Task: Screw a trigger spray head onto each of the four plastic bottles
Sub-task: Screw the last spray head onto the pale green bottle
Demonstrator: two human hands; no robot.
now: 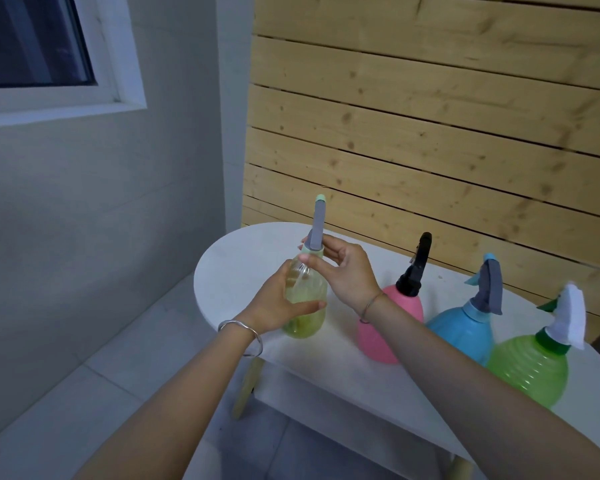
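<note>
Left hand (pixel 278 303): wrapped around the belly of the clear yellowish bottle (pixel 305 306), which stands upright on the white tabletop (pixel 229 271); silver bangle (pixel 245 336) at the wrist.

Right hand (pixel 343 268): fingers closed on the pale green collar of the grey trigger spray head (pixel 316 225) seated in that bottle's neck, directly above the left hand (how far the thread is engaged cannot be told).

Pink bottle (pixel 388 327): just beyond the right wrist, upright, fitted with a black spray head (pixel 416 268).

Blue bottle (pixel 465 330): further out to the right hand's side, grey and blue spray head (pixel 489 289) on top.

Green bottle (pixel 530 372): furthest out on that side, partly behind the right forearm, carrying a white and dark green spray head (pixel 565 317).

Backdrop: pale wooden slat wall (pixel 430 116) beyond both hands.
</note>
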